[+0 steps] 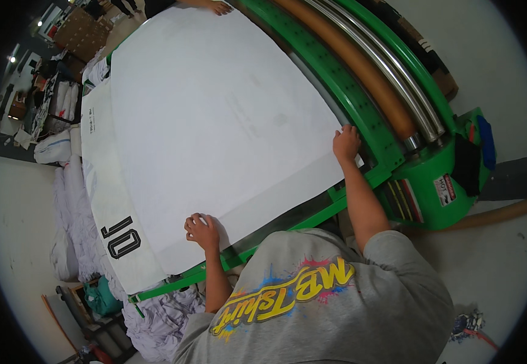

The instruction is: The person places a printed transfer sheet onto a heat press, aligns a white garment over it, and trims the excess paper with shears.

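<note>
A large white sheet (215,121) lies spread over the bed of a green-framed roller machine (330,79). My left hand (201,230) rests on the sheet near its front edge, fingers slightly bent and apart. At the sheet's right edge, beside the green frame, my right hand (346,144) has its fingers curled over the edge; the fingertips are partly hidden. Along the left side, a white panel with black printed characters (121,238) shows from under the sheet. Another person's hand (220,7) touches the far edge.
An orange-brown roller (360,67) and shiny metal bars (391,73) run along the right. Piles of white cloth (160,324) lie below the machine's left end. Cardboard boxes (81,33) stand at the far left. A brown tube (494,213) lies to the right.
</note>
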`<action>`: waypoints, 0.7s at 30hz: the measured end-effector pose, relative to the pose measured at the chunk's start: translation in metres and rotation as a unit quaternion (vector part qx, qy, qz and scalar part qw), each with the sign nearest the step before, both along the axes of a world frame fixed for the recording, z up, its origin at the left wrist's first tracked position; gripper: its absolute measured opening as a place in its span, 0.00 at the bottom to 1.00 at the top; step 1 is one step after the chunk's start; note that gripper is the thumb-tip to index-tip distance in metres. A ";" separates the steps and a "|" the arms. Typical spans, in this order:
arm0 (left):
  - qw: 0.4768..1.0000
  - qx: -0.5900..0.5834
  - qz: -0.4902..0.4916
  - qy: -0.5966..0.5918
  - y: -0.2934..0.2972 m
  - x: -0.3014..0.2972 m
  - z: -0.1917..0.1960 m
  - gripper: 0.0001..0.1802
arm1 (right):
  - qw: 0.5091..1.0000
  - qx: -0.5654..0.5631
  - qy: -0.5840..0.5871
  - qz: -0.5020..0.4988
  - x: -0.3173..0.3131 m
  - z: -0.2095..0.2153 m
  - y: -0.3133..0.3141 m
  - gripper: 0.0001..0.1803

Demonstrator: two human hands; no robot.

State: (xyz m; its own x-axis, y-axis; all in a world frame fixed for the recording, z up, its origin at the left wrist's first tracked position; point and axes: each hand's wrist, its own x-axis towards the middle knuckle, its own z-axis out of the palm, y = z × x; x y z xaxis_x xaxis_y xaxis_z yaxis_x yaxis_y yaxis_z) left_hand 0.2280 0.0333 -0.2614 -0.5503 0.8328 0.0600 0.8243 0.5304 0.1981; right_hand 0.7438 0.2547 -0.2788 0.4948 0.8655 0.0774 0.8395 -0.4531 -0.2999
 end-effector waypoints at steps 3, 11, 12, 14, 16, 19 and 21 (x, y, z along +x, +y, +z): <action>0.999 -0.047 -0.015 0.013 0.005 -0.006 0.000 0.18 | 0.999 -0.047 0.007 -0.008 0.001 0.009 0.002 0.16; 0.997 -0.034 -0.047 0.042 0.007 -0.002 -0.008 0.19 | 0.998 -0.055 -0.043 -0.009 0.013 -0.003 0.013 0.15; 0.998 -0.032 -0.047 0.041 0.007 -0.002 -0.009 0.19 | 0.997 -0.063 -0.033 -0.006 0.015 -0.002 0.016 0.15; 0.999 -0.023 -0.034 0.032 0.006 0.000 -0.011 0.19 | 0.998 -0.055 -0.034 0.026 0.015 0.004 0.018 0.13; 0.999 -0.022 -0.023 0.028 0.004 0.001 -0.015 0.20 | 0.995 -0.021 -0.058 0.084 0.011 0.013 0.017 0.09; 0.999 -0.021 -0.031 0.025 0.010 0.009 -0.014 0.20 | 0.987 0.052 -0.095 0.115 0.023 0.009 0.021 0.07; 0.999 -0.009 -0.043 0.030 0.010 0.014 -0.014 0.20 | 0.984 0.073 -0.101 0.127 0.027 0.004 0.023 0.06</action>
State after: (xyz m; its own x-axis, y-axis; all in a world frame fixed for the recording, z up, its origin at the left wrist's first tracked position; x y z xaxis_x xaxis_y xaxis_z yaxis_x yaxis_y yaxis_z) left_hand 0.2424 0.0438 -0.2752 -0.4727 0.8780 0.0755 0.8769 0.4601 0.1390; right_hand 0.7710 0.2772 -0.2745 0.2261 0.9319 0.2837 0.9692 -0.1858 -0.1619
